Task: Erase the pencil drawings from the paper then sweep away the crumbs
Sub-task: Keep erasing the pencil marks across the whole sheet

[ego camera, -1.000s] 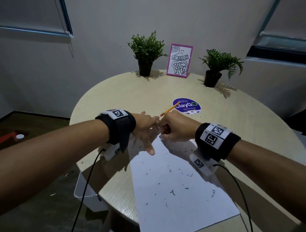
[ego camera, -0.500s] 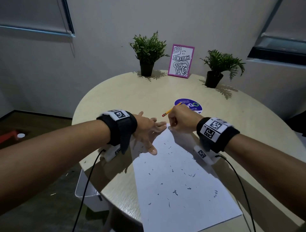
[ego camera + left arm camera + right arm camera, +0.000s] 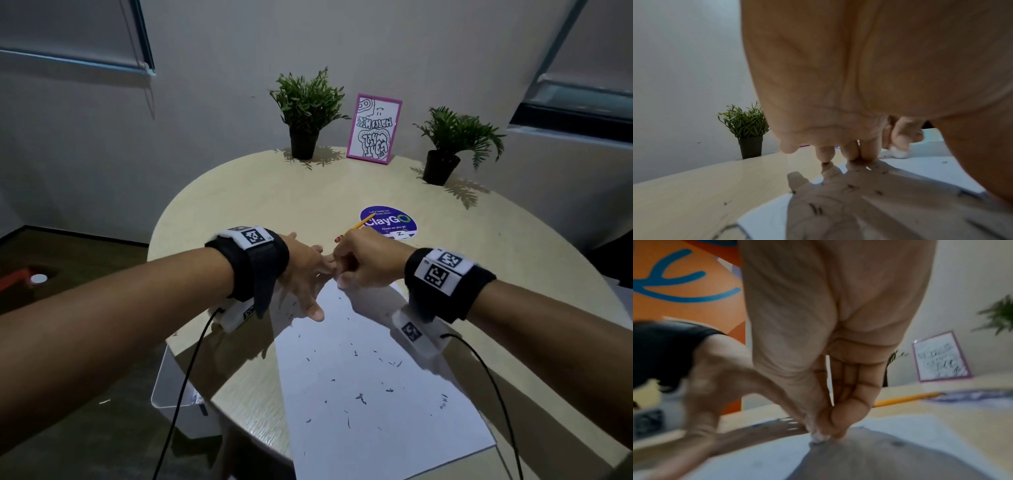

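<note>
A white paper sheet (image 3: 376,394) lies on the round table (image 3: 274,205), strewn with dark eraser crumbs (image 3: 359,397). My left hand (image 3: 308,277) presses the sheet's far left corner with straight, spread fingers; its fingertips (image 3: 859,154) touch the paper (image 3: 920,170). Right beside them my right hand (image 3: 366,263) pinches a small white eraser (image 3: 819,437) down onto the far edge of the sheet. The eraser (image 3: 899,154) also shows in the left wrist view. A yellow pencil (image 3: 354,228) lies on the table just beyond my right hand.
Two potted plants (image 3: 308,113) (image 3: 452,144) and a pink-framed picture (image 3: 373,128) stand at the table's far edge. A purple round sticker (image 3: 390,222) lies under the pencil's tip. A white bin (image 3: 178,394) sits below the table's left edge.
My right hand slid a little to the right with the eraser, then came back against my left fingertips. The left hand stayed pressed on the paper.
</note>
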Demonstrator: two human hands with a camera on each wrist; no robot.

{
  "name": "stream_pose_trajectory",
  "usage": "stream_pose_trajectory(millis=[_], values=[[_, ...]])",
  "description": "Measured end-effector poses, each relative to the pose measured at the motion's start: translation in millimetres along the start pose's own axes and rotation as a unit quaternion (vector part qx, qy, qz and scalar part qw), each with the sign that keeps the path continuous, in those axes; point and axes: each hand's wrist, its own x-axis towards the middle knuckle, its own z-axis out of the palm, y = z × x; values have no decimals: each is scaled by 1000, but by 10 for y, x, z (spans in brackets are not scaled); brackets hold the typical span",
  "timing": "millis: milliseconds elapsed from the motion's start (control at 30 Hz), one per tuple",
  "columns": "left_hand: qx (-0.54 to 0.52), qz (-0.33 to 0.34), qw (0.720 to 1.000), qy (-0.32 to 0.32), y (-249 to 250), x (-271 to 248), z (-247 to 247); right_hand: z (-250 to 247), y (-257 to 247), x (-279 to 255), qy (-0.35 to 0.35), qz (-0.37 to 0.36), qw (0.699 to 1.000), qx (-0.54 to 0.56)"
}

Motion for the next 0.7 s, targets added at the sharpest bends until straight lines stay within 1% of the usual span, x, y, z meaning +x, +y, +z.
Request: stream_pose_trajectory(millis=[67,133,167,267,300,367,467,533,633,700], values=[[32,-4,999,-1,27,11,6,-42,140,57,41,40,998,-7],[32,-9,999,-6,43,39,8,-43,162,51,62,52,997,-17],[29,-11,1000,-4,37,49,4,-31,92,17,54,43,997,-15],[5,-3,1000,12,-13,44,-6,32,-147,-143,-9,-33,999,22],[2,1,1000,16,-27,39,-7,39,-169,-164,-22,-47,998,34],[0,4,1000,7,-60,59,14,20,-103,-147,-2,-35,998,45],[34,-5,999,1,-53,131,37,1,33,-99,52,17,998,10],[47,-13,999,2,-16,126,26,4,10,-108,38,15,999,2],[33,-5,999,5,30,63,9,17,-87,-127,-19,-16,999,29],[14,3,1000,8,55,25,2,23,-106,-107,-19,-9,999,27]])
